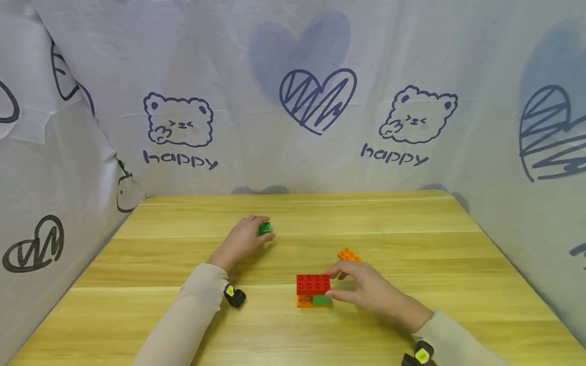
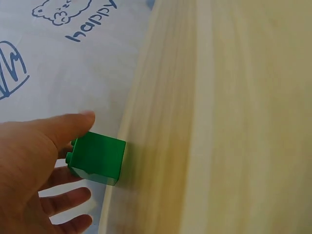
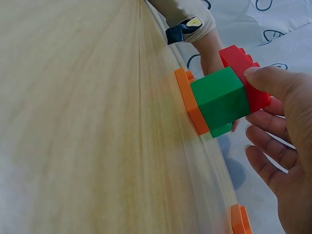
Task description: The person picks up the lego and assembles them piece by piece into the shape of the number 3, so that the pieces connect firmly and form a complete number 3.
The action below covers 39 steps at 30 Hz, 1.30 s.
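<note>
My left hand (image 1: 257, 235) reaches to the middle of the wooden table (image 1: 412, 223) and pinches a small green brick (image 1: 264, 227). In the left wrist view the thumb (image 2: 66, 127) lies on the green brick (image 2: 97, 158), which stands on the table, with the other fingers behind it. My right hand (image 1: 336, 284) holds the right end of a small stack (image 1: 313, 291): a red plate on top of an orange and a green brick. In the right wrist view the thumb (image 3: 265, 80) presses the red plate (image 3: 239, 61) above the green brick (image 3: 222, 100).
A loose orange plate (image 1: 349, 254) lies just behind my right hand, also seen as an orange piece (image 3: 240, 220) low in the right wrist view. White printed cloth (image 1: 293, 101) walls the table at the back and both sides.
</note>
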Motion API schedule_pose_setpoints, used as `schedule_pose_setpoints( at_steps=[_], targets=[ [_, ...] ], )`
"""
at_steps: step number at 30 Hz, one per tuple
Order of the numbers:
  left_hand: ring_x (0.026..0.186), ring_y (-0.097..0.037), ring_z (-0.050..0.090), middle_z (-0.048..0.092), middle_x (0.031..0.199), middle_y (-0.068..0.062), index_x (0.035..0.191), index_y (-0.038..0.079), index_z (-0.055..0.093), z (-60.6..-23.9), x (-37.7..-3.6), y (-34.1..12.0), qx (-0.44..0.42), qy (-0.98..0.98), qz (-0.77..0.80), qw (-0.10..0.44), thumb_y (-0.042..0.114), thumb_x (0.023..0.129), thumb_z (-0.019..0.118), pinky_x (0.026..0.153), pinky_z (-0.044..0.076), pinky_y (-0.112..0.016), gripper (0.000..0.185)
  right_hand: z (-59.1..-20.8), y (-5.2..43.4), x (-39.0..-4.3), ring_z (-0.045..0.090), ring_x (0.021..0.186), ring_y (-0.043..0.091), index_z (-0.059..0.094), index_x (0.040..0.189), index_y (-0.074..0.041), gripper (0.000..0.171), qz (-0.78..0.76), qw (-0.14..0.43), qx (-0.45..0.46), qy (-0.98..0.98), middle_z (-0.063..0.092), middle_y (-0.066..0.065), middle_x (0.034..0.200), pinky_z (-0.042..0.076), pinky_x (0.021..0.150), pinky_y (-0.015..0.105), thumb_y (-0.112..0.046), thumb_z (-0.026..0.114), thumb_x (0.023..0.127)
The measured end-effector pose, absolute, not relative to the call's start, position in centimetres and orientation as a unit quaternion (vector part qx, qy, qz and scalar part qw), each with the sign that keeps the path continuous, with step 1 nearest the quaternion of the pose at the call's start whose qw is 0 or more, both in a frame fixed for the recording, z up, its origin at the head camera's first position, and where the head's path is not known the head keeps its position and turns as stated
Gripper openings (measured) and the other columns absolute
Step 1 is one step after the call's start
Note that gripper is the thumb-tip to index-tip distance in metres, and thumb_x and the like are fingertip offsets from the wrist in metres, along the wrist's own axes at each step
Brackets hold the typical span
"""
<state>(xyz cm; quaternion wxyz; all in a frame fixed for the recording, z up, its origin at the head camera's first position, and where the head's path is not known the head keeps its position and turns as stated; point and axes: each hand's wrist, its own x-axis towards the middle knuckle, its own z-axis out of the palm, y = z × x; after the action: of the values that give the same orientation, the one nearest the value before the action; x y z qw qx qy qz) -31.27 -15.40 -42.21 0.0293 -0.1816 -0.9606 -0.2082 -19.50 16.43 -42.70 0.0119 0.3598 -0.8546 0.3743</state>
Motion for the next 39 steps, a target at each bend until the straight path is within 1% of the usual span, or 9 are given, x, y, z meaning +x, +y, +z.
schedule_pose_setpoints(
  at_steps=[3,6,8,10,15,20,24,33,39],
  targets=[
    [0.113,-0.036,0.055,0.056,0.130,-0.020,0.140,0.004,0.052,-42.3,-31.4,-15.4,-0.169,-0.963,-0.208,0.023,0.037,0.095,0.064,0.094,0.046,-0.047,0.057,-42.7,16.4,-19.5,0.060,0.097,0.010,0.064,0.115,-0.024,0.033,0.373,0.012,0.360,-0.855,0.065,-0.012,0.112,0.051,0.085,0.034,-0.043,0.071,0.089],
    [0.104,-0.032,0.059,0.059,0.123,-0.018,0.138,0.004,0.054,-42.4,-31.5,-15.5,-0.163,-0.964,-0.209,0.023,0.036,0.095,0.065,0.086,0.050,-0.044,0.055,-42.6,16.4,-19.6,0.060,0.097,0.011,0.064,0.115,-0.024,0.033,0.371,0.012,0.359,-0.857,0.065,-0.012,0.112,0.051,0.085,0.035,-0.044,0.070,0.089],
    [0.097,-0.029,0.060,0.061,0.118,-0.017,0.136,0.005,0.056,-42.4,-31.5,-15.6,-0.162,-0.964,-0.210,0.027,0.035,0.094,0.066,0.081,0.051,-0.042,0.052,-42.6,16.3,-19.6,0.060,0.097,0.011,0.064,0.115,-0.024,0.034,0.369,0.013,0.359,-0.857,0.065,-0.012,0.112,0.051,0.085,0.035,-0.044,0.070,0.089],
    [0.094,-0.027,0.060,0.062,0.115,-0.015,0.134,0.006,0.058,-42.4,-31.5,-15.7,-0.164,-0.964,-0.208,0.030,0.034,0.094,0.067,0.079,0.051,-0.041,0.050,-42.6,16.3,-19.7,0.060,0.097,0.011,0.064,0.115,-0.024,0.034,0.368,0.014,0.359,-0.857,0.065,-0.012,0.112,0.052,0.085,0.036,-0.044,0.070,0.089],
    [0.094,-0.026,0.060,0.063,0.113,-0.014,0.131,0.006,0.060,-42.3,-31.3,-15.8,-0.175,-0.965,-0.193,0.030,0.034,0.093,0.068,0.081,0.051,-0.041,0.047,-42.8,16.3,-19.8,0.061,0.096,0.011,0.064,0.115,-0.023,0.033,0.367,0.018,0.366,-0.855,0.065,-0.011,0.112,0.052,0.084,0.034,-0.043,0.070,0.089],
    [0.091,-0.024,0.058,0.063,0.108,-0.010,0.126,0.007,0.063,-42.2,-30.9,-15.8,-0.188,-0.963,-0.189,0.036,0.036,0.092,0.069,0.080,0.049,-0.042,0.045,-42.9,16.3,-19.8,0.061,0.095,0.011,0.064,0.114,-0.022,0.032,0.367,0.022,0.369,-0.854,0.066,-0.011,0.111,0.052,0.083,0.033,-0.041,0.071,0.089],
    [0.092,-0.023,0.057,0.062,0.108,-0.008,0.126,0.008,0.063,-41.8,-30.7,-15.6,-0.197,-0.960,-0.193,0.042,0.037,0.092,0.069,0.081,0.049,-0.041,0.045,-42.8,16.3,-19.7,0.061,0.095,0.011,0.064,0.114,-0.023,0.032,0.368,0.024,0.369,-0.854,0.065,-0.011,0.111,0.052,0.083,0.033,-0.041,0.071,0.089],
    [0.107,-0.028,0.059,0.064,0.116,-0.009,0.128,0.009,0.063,-40.3,-29.7,-14.8,-0.226,-0.954,-0.188,0.059,0.039,0.092,0.068,0.095,0.046,-0.045,0.047,-42.8,16.4,-19.6,0.060,0.096,0.009,0.064,0.115,-0.024,0.033,0.372,0.013,0.359,-0.856,0.065,-0.012,0.112,0.052,0.083,0.032,-0.043,0.070,0.089],
    [0.111,-0.029,0.059,0.065,0.119,-0.008,0.127,0.010,0.063,-39.1,-28.7,-13.8,-0.255,-0.946,-0.187,0.077,0.039,0.091,0.070,0.098,0.044,-0.046,0.047,-42.8,16.5,-19.5,0.059,0.096,0.009,0.064,0.116,-0.024,0.033,0.374,0.011,0.355,-0.856,0.065,-0.012,0.111,0.052,0.084,0.033,-0.043,0.070,0.089]
  ],
)
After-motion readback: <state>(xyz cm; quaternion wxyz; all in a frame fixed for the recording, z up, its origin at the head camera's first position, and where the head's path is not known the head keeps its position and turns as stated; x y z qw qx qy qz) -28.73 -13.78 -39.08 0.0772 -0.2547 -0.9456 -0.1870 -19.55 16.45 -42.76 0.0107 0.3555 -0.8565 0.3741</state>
